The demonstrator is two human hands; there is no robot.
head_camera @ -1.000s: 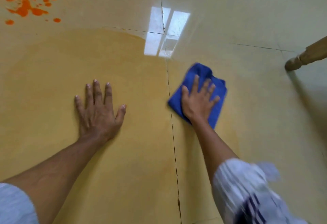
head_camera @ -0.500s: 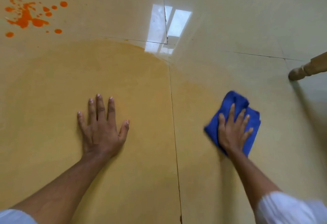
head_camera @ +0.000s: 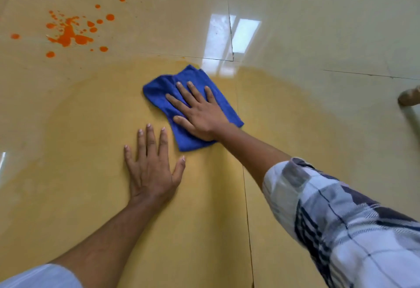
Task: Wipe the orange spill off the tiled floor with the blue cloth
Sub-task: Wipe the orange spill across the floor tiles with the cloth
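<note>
Mid-wipe: blue cloth (head_camera: 193, 105) is pressed flat under right hand (head_camera: 200, 110), fingers straight; left hand (head_camera: 152, 167) is braced flat on tiled floor (head_camera: 318, 26). Orange spill (head_camera: 68, 34) far left untouched; reach needed next.

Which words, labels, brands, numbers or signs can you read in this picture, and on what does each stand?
None: no readable text shows anywhere.
The blue cloth under the right hand shows no label.
The checked sleeve shows only a pattern.
The tiled floor bears only orange splatters.
</note>
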